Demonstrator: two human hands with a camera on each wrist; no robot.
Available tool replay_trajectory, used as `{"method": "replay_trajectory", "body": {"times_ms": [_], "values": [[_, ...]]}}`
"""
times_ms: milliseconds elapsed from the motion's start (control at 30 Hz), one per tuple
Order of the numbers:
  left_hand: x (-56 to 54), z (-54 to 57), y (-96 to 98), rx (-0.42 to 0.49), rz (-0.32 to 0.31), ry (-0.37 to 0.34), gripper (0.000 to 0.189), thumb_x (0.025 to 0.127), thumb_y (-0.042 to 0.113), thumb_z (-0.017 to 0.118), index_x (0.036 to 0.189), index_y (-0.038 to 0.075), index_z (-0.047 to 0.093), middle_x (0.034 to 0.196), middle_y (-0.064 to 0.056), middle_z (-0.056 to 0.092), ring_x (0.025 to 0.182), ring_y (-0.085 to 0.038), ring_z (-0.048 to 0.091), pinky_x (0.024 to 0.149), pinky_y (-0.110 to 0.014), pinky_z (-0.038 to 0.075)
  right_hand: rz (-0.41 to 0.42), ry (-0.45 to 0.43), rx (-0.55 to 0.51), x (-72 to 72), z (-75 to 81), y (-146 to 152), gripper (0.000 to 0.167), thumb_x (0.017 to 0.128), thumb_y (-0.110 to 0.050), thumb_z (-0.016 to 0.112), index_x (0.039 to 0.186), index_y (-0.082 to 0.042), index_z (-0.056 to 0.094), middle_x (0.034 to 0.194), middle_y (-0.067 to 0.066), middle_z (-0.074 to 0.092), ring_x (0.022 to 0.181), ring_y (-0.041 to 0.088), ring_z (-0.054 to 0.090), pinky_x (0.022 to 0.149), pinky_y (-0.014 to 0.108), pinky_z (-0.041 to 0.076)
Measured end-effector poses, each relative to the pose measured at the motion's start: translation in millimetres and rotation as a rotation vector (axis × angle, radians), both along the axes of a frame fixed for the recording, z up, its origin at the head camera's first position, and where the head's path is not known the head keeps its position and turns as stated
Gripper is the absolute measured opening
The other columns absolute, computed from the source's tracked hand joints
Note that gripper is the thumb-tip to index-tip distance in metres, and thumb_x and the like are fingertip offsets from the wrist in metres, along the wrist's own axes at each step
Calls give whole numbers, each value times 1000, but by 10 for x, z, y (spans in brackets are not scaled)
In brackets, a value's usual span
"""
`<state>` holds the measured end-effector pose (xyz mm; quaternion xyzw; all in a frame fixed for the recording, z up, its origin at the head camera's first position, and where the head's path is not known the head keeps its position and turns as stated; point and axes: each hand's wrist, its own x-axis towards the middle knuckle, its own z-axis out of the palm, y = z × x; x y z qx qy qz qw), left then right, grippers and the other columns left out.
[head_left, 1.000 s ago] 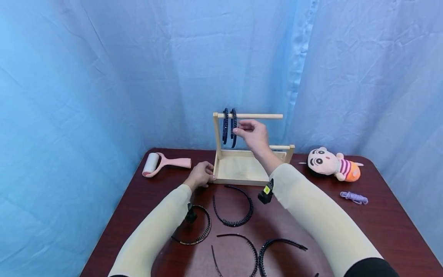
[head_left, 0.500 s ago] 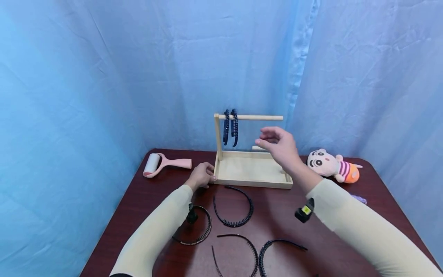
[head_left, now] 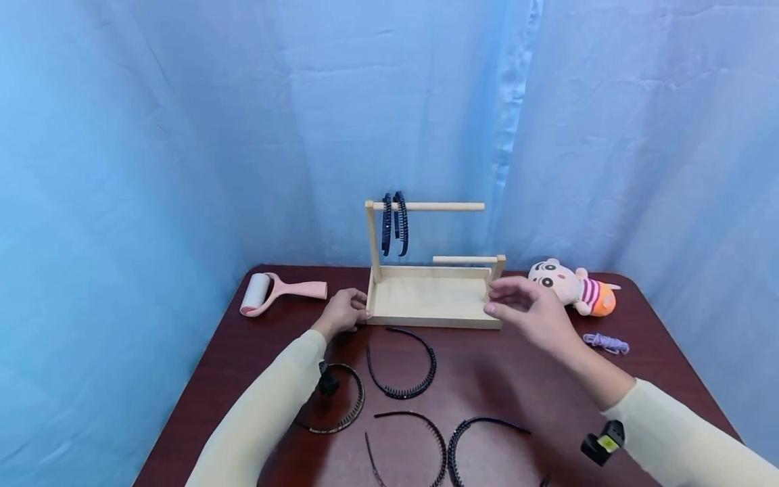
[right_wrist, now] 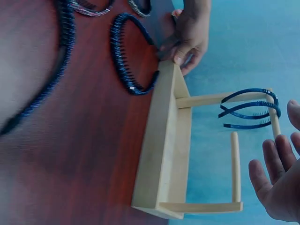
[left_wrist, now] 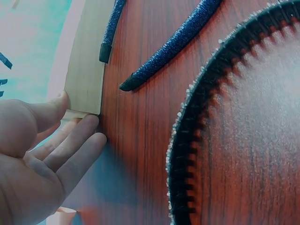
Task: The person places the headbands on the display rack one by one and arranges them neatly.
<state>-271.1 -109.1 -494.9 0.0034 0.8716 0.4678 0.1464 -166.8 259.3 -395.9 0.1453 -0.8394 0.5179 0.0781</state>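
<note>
Our left hand (head_left: 343, 312) braces the wooden rack (head_left: 429, 302) at mid-desk, fingers straight against its corner. Our right hand (head_left: 528, 312) hovers empty, fingers relaxed. Two headbands (head_left: 393, 223) hang on its bar; a careless knock could tip them off.

No writing, label, brand or number can be read on anything here.

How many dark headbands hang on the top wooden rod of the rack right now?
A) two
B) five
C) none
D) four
A: two dark headbands hang side by side near the left end of the wooden rack's top rod; the other headbands lie on the table.
</note>
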Motion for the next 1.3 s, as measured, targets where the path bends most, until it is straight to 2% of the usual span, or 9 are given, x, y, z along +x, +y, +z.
{"method": "replay_trajectory", "body": {"times_ms": [300, 400, 633, 833, 1033, 1100, 1300], "values": [[21, -46, -7, 6, 0, 22, 38, 97, 10, 72, 133, 4, 62, 114, -15, 69, 92, -23, 72, 65, -35, 60, 69, -59, -7, 568, -187, 89, 29, 88, -10, 82, 115, -6, 71, 103, 5, 76, 91, 11, 74, 77, 25, 61], [28, -46, -5, 8, 7, 18, 38, 97, 10, 72, 133, 4, 62, 113, -15, 69, 91, -24, 72, 64, -36, 60, 91, -93, -7, 741, -315, 101, 28, 88, -11, 81, 114, -7, 71, 102, 4, 76, 90, 12, 74, 76, 28, 61], [38, -39, -5, 28, -1, 3, 38, 97, 9, 72, 133, 3, 61, 115, -16, 68, 97, -30, 72, 68, -40, 62, 177, -152, -33, 1098, -721, 82, 27, 88, -8, 81, 113, -7, 71, 99, 4, 75, 86, 13, 73, 71, 31, 62], [-3, -11, -8, 22, 2, 4, 37, 97, 9, 72, 132, 4, 62, 115, -17, 68, 94, -27, 72, 66, -38, 61, 251, -158, -58, 1271, -997, 26, 29, 87, -8, 82, 114, -2, 70, 99, 15, 74, 85, 11, 73, 70, 30, 61], [-22, -8, -5, 29, 2, -11, 37, 97, 9, 72, 132, 4, 62, 115, -16, 68, 94, -25, 72, 69, -39, 62, 379, -158, -76, 1407, -1217, -39, 29, 89, -6, 80, 115, 2, 68, 101, 15, 75, 85, 9, 72, 66, 30, 60], [-17, -14, -9, 30, 7, -18, 37, 97, 9, 72, 132, 5, 62, 115, -16, 68, 93, -25, 71, 71, -41, 62, 414, -176, -80, 1445, -1267, -55, 28, 89, -5, 79, 114, 0, 68, 101, 15, 75, 85, 8, 72, 65, 30, 61], [-13, -9, -1, 20, 15, -21, 39, 98, 10, 72, 134, 5, 60, 118, -16, 67, 95, -25, 71, 71, -40, 62, 432, -240, -46, 1503, -1317, -63, 27, 89, -11, 81, 113, -4, 71, 99, 10, 77, 84, 4, 70, 64, 29, 60]]}}
